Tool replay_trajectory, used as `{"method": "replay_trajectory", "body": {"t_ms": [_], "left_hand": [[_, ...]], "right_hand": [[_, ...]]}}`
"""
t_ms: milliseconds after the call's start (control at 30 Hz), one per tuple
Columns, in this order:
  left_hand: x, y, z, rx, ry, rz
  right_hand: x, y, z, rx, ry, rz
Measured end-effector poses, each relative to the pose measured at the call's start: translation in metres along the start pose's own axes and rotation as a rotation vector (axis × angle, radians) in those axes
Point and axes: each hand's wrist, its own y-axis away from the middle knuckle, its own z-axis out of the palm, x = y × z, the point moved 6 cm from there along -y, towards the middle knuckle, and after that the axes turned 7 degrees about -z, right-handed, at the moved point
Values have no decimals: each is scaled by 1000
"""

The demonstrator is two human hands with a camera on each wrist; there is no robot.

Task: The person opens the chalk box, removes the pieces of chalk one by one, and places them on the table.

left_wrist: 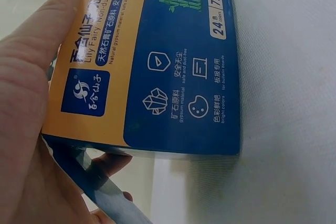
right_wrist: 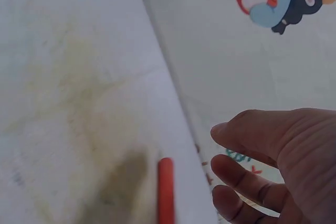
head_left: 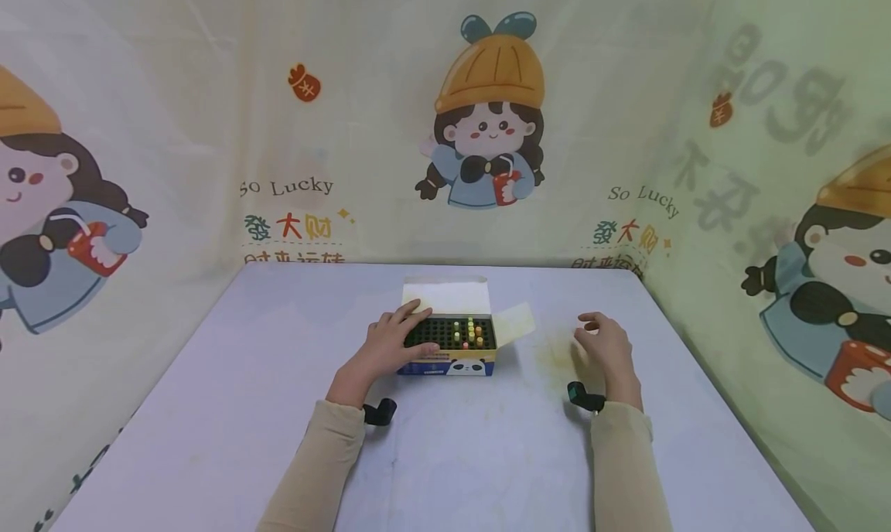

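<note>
On the table stands a blue and yellow chalk box (head_left: 445,367) with its lid raised at the back. Inside, a black holder (head_left: 436,332) full of holes carries several yellow, orange and pinkish chalk sticks (head_left: 471,332) towards its right end. My left hand (head_left: 390,342) grips the box's left end, its thumb (left_wrist: 42,30) along the upper front and the other fingers towards the far side. To the right of the box, my right hand (head_left: 607,348) hovers over the table with its fingers loosely bent. A red chalk stick (right_wrist: 166,192) appears apart from its fingertips in the right wrist view.
A pale side flap (head_left: 515,323) sticks out from the box's right end, and another flap (left_wrist: 113,198) hangs at the left. Yellowish smudges (head_left: 557,358) mark the white table (head_left: 473,455). A printed curtain (head_left: 376,114) surrounds the table's back and sides.
</note>
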Motion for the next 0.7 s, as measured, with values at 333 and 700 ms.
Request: {"method": "replay_trajectory", "body": {"t_ms": [333, 700], "left_hand": [[1, 0, 0, -10, 0, -12], [4, 1, -3, -32, 8, -25]], "right_hand": [[-29, 3, -22, 43, -35, -41], [-68, 12, -39, 52, -29, -167]]}}
